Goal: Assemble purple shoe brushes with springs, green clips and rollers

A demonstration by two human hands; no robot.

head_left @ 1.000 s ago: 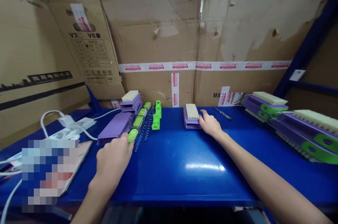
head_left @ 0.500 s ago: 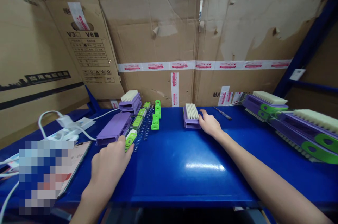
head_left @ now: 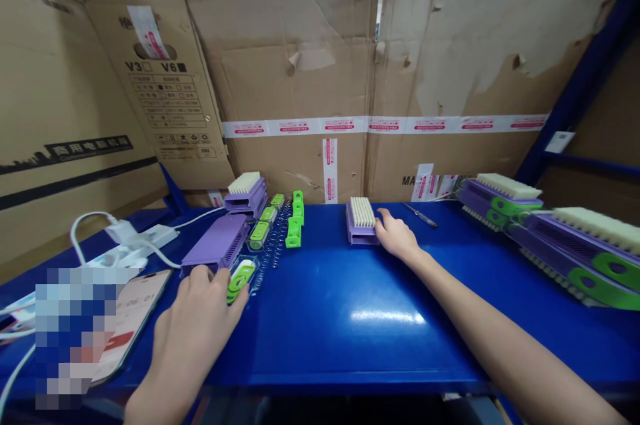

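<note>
My left hand (head_left: 193, 328) lies low on the blue table (head_left: 350, 325), its fingers pinched round a small green and clear part (head_left: 239, 276) at the near end of a row of such parts (head_left: 265, 221). A flat purple plate (head_left: 216, 245) lies just beyond that hand. My right hand (head_left: 397, 238) rests further back with its fingers against the right side of a purple brush block with white bristles (head_left: 361, 221), holding it on the table.
Springs (head_left: 273, 245) and green clips (head_left: 296, 221) lie beside the row. Another purple brush (head_left: 246, 191) sits at the back left. Stacked purple and green brushes (head_left: 560, 231) fill the right side. A screwdriver (head_left: 421, 215), a phone (head_left: 127, 318), white cables (head_left: 125, 241) and cardboard walls (head_left: 320, 78) surround.
My left hand has drawn back toward me with the green and clear part, pulling it out of the row. My right hand has stayed on the brush block.
</note>
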